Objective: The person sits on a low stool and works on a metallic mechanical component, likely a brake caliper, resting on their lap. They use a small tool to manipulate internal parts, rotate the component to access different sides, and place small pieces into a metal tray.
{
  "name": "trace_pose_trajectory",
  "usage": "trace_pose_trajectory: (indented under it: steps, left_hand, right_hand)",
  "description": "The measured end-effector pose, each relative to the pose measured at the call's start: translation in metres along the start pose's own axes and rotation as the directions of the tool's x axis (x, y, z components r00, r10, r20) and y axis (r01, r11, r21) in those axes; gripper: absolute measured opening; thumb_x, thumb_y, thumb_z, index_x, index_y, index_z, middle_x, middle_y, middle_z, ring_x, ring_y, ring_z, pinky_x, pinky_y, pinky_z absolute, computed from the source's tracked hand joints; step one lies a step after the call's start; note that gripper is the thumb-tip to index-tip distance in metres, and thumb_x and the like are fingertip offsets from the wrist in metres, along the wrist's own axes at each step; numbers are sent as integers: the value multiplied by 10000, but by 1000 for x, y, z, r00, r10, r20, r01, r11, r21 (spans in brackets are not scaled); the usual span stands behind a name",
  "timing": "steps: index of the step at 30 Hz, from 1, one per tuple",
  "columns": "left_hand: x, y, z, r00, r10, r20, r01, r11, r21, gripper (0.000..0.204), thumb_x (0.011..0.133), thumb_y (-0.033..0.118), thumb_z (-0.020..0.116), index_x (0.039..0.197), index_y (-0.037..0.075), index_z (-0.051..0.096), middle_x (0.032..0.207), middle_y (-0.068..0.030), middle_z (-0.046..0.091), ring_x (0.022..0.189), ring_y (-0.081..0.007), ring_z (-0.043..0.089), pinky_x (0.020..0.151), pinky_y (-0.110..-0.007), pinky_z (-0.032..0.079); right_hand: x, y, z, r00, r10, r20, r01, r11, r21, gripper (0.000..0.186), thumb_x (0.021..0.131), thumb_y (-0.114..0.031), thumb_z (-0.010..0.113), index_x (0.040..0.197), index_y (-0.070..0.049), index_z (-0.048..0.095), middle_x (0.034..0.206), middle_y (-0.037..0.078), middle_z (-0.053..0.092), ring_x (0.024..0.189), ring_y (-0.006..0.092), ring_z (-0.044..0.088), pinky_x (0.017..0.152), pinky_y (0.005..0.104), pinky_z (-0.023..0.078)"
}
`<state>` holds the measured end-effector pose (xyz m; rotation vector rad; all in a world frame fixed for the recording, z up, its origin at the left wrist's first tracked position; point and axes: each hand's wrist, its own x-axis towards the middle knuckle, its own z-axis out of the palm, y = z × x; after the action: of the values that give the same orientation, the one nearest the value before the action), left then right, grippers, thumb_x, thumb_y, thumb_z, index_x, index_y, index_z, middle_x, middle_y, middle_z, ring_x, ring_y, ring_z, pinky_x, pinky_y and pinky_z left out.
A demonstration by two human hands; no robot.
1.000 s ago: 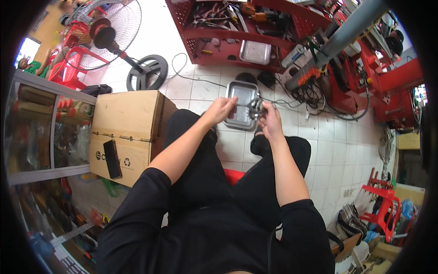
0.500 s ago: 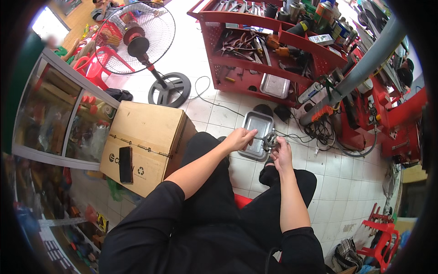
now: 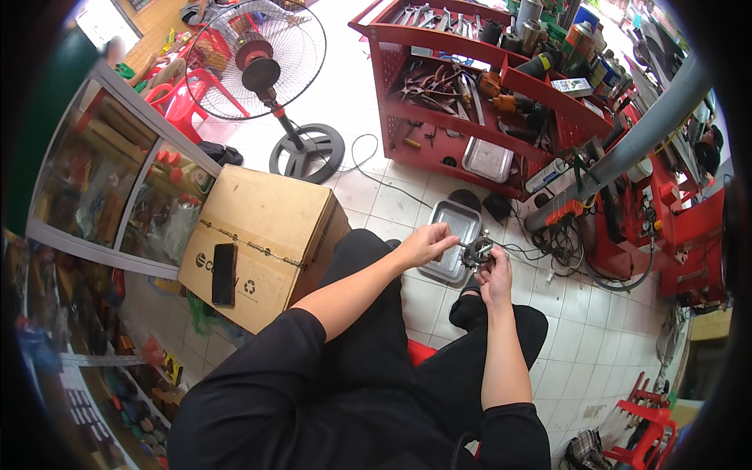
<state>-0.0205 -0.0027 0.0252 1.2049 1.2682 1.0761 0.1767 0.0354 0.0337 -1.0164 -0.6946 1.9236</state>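
In front of my knees, my right hand (image 3: 495, 276) grips a small round dark metal part (image 3: 475, 252) with shiny bits sticking out of it; its exact kind is not clear. My left hand (image 3: 427, 245) is closed, with thumb and finger pinched right beside the part's left side. Something thin seems to run from that pinch to the part, but it is too small to name. Below both hands a shallow grey metal tray (image 3: 449, 213) rests on the tiles, partly covered by the hands and the part.
Ahead stands a red tool cart (image 3: 462, 129) loaded with wrenches, pliers and cans. A black fan (image 3: 262, 74) is at the far left. Nearer on the left, a phone (image 3: 225, 274) lies on a cardboard box (image 3: 262, 196). Cables (image 3: 560, 243) tangle at right, beside a grey post (image 3: 627, 141).
The round part has turned in my right hand, so its shiny projecting pieces now show. My left hand stays pinched beside it. The whole view has shifted slightly.
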Motion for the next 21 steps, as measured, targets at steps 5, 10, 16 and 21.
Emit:
trace_pose_trajectory:
  steps: [5, 10, 16, 21]
  left_hand:
    - [-1, -5, -4, 986, -144, -89, 151, 985, 80, 506, 942, 400, 482, 548, 83, 485, 482, 38, 425, 439, -58, 409, 410, -238, 325]
    - [0, -8, -2, 999, -32, 5, 33, 994, -101, 336, 927, 302, 550, 743, 21, 541, 574, 22, 494, 515, -46, 449, 468, -214, 348]
    - [3, -16, -4, 998, 52, 17, -52, 998, -20, 165, 871, 145, 642, 912, 14, 549, 673, 22, 528, 587, -50, 493, 523, -214, 400]
    - [2, -5, 0, 1000, -4, 20, 2, 998, 66, 196, 912, 205, 585, 876, 13, 571, 630, 15, 518, 562, -58, 485, 512, -220, 398]
  right_hand:
    - [2, 3, 4, 997, -61, 51, 66, 993, -101, 170, 864, -235, 563, 745, -137, 491, 601, -61, 431, 414, 33, 318, 367, 214, 243]
    - [-1, 0, 1, 999, -31, 31, 33, 998, -55, 174, 863, -234, 564, 738, -138, 490, 592, -56, 437, 403, 35, 294, 372, 210, 240]
    - [3, -1, 1, 1000, -19, 25, 19, 1000, -3, 178, 864, -234, 566, 734, -140, 489, 575, -58, 415, 399, 38, 262, 371, 218, 222]
    - [3, -1, -3, 999, -27, 33, 28, 999, -35, 192, 865, -242, 568, 726, -146, 478, 543, -69, 374, 397, 35, 250, 371, 215, 218]
